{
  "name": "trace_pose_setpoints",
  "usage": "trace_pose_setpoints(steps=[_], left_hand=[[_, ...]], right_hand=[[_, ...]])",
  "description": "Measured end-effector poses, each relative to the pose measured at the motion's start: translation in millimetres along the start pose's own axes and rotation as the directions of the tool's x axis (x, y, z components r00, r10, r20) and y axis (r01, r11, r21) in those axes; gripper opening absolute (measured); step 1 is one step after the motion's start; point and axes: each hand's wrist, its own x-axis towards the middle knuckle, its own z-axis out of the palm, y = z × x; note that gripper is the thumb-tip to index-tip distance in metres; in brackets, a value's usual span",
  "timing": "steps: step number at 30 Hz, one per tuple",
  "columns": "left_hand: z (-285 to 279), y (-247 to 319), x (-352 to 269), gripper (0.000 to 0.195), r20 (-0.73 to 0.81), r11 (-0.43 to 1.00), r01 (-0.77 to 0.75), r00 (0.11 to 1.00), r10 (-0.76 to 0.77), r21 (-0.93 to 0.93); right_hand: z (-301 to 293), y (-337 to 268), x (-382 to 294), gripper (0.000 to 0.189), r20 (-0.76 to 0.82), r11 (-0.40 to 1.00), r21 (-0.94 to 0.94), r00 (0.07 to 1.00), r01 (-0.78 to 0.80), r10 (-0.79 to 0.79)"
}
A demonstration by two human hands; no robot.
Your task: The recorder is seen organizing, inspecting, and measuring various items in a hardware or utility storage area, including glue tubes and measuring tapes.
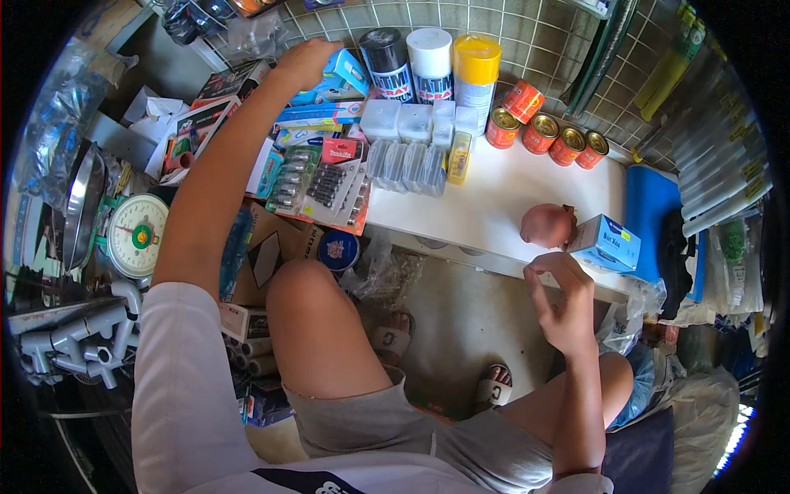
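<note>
My left hand (311,60) reaches to the back left of the white table and touches a light-blue carton (345,73). Its fingertips are partly hidden, so a grip on the carton cannot be made out. My right hand (563,299) hovers before the table's front edge, fingers loosely bent, a gap showing between thumb and palm. Nothing is seen in it. Just beyond it are a round reddish-brown object (546,226) and a blue-and-white carton (606,243). Blister packs of driver bits (333,185) lie below my left forearm, beside small clear plastic cases (406,165).
Black (387,65), white (429,65) and yellow-capped (477,80) spray cans stand against a wire grid (524,37). Several small red tins (540,137) sit right of them. A dial scale (138,234) and grey pipe fittings (92,336) flank my left arm. Clear tubes (722,154) hang right.
</note>
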Motion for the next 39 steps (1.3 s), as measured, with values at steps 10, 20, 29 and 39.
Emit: trace_pose_setpoints(steps=[10,20,29,39], left_hand=[[-11.4,10.2,20.7,0.041,0.197,0.995,-0.018,0.98,-0.003,0.103],[-17.9,21.1,37.4,0.065,0.449,0.975,-0.096,0.894,-0.004,0.199],[-14.0,43.6,57.0,0.07,0.608,0.943,-0.131,0.789,-0.089,0.307],[46.7,-3.0,45.5,0.073,0.175,0.989,-0.145,0.974,0.147,-0.021]], right_hand=[[-1.5,2.1,-10.2,0.008,0.031,0.999,-0.011,0.999,-0.033,0.034],[-0.2,4.1,-11.0,0.01,0.039,1.0,-0.007,0.999,-0.019,0.019],[6.6,6.5,-9.2,0.01,0.071,0.999,-0.025,0.997,-0.028,0.029],[10.5,2.7,-6.0,0.012,0.08,1.0,-0.017,0.997,-0.017,0.018]])
